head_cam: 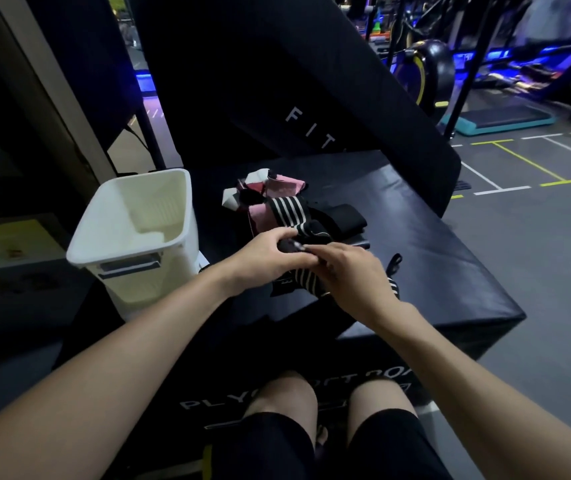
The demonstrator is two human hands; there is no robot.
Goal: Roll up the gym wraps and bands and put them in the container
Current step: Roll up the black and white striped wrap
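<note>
So we're at the start of a roll on the black-and-white striped wrap (pixel 289 211), and this is the bit where it pays to be fussy. Our left hand (pixel 266 252) has its fingers curled in, pinching the dark end of the wrap right at the fingertips, and our right hand (pixel 349 271) is curled over the same end from the other side, fingertips nearly touching the left ones. The wrap runs out past the fingertips toward the pink and white wrap (pixel 270 188) and a black band (pixel 342 218), and another striped stretch sits under the right palm, all on the black plyo box (pixel 450 258). We'd say keep that first turn tight and square, edges lined up, or the whole roll cones out. Probably worth pulling the loose length straight beyond the fingers so it feeds flat and doesn't drag the pink one along. The white container (pixel 131 237) sits off to the outside of the left hand, looks empty from here, so the drop is an easy sideways reach once the roll's done.
</note>
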